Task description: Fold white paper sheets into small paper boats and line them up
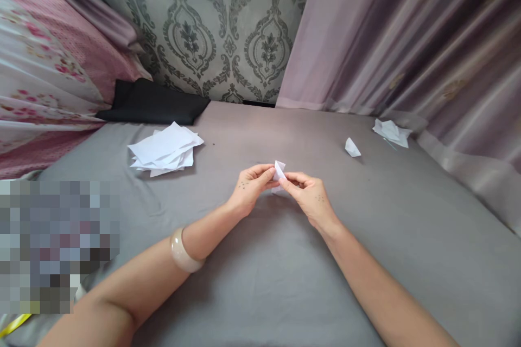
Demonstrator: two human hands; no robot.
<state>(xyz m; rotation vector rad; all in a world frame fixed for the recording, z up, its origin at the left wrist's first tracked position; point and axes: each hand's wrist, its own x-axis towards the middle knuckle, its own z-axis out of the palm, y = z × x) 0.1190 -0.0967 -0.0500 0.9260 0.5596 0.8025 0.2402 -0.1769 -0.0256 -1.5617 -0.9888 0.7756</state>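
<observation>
A small folded piece of white paper (279,169) is pinched between my two hands, above the grey sheet (260,282). My left hand (251,186) grips its left side with thumb and fingers. On the right side, my right hand (309,195) holds it the same way, thumb towards me. The paper's top points up between the fingertips, and a pale part shows beneath the hands. The fingers hide much of its folds. A pale bangle (183,250) sits on my left forearm.
A stack of white paper sheets (166,149) lies at left, before a folded black cloth (154,102). Off to the right are a folded paper piece (352,147) and a small paper pile (393,132). Curtains (366,38) hang at right; the lower left is pixelated.
</observation>
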